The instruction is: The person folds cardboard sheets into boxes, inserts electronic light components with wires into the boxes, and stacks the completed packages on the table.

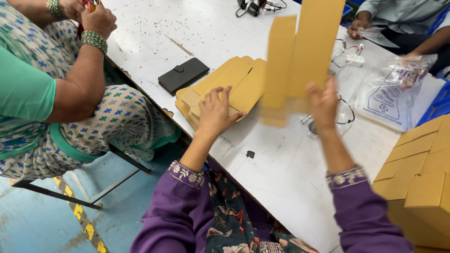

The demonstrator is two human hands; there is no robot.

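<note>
While a flat brown cardboard blank (300,56) is being held up above the white table (281,173), the right hand (323,105) is gripping its lower edge, fingers closed around the card, which is blurring in the frame. Just to the left, the left hand (216,112) is resting palm-down with fingers spread on a stack of flat cardboard blanks (243,84) lying near the table's near edge, pressing on the top sheet rather than clasping it. Both arms are wearing purple sleeves with embroidered cuffs. A black wallet-style case (183,74) is lying on the table just beyond the stack. Folded cardboard boxes (417,182) are piling up at the right edge, and a clear plastic bag (391,91) is sitting farther back, with thin wires (344,112) lying between it and the raised card. At the left a seated co-worker in a green patterned dress (93,117) is working with bangled hands, and another person's hand (358,27) is resting at the far right corner
</note>
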